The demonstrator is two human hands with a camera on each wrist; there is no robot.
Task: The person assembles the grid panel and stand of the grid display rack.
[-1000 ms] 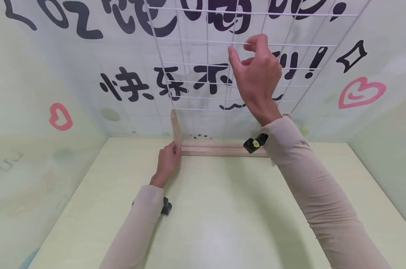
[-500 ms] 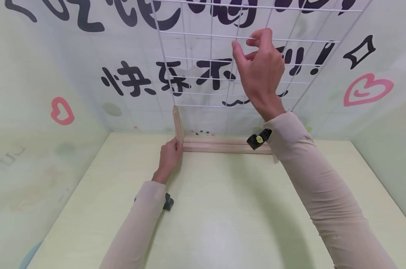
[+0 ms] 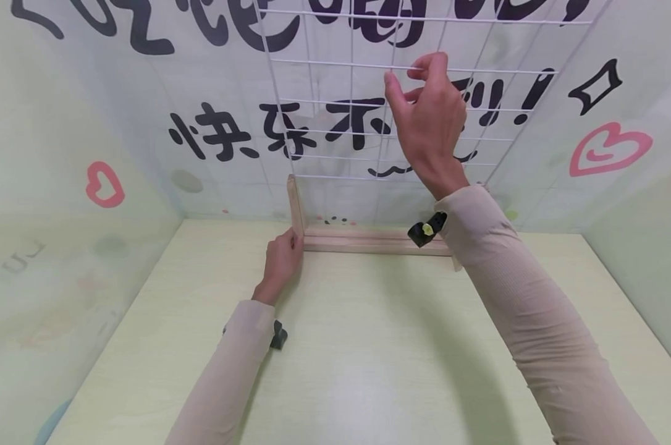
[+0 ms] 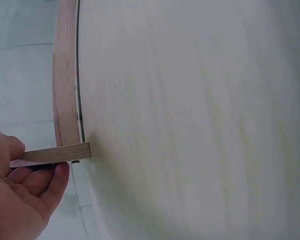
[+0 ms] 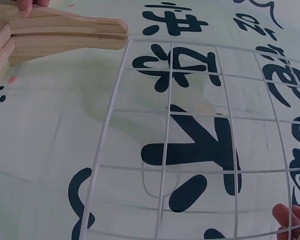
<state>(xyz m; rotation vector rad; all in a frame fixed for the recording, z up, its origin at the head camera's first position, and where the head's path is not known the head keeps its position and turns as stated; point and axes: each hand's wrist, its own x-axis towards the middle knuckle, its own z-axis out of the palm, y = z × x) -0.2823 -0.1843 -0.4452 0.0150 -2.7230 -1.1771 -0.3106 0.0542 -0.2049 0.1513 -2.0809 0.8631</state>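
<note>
A wooden base with upright posts (image 3: 294, 201) and a long crossbar (image 3: 377, 241) stands at the back of the table. My left hand (image 3: 282, 256) grips its left post low down; in the left wrist view, thumb and fingers lie on opposite sides of the wooden strip (image 4: 50, 154). A white wire grid panel (image 3: 351, 64) rises above the base, its lower corner at the post's tip in the right wrist view. My right hand (image 3: 431, 120) holds the panel by its inner wires, fingers (image 5: 285, 215) curled about them. My right forearm hides most of the right post.
The pale table (image 3: 346, 346) spreads in front of the base. Behind it rises a wall sheet (image 3: 213, 191) with black lettering and pink hearts, and printed side walls (image 3: 41, 247) flank the table.
In the last half second the grid and my right hand have dipped slightly toward the table. My left hand keeps its grip on the post. The head view has shifted a little.
</note>
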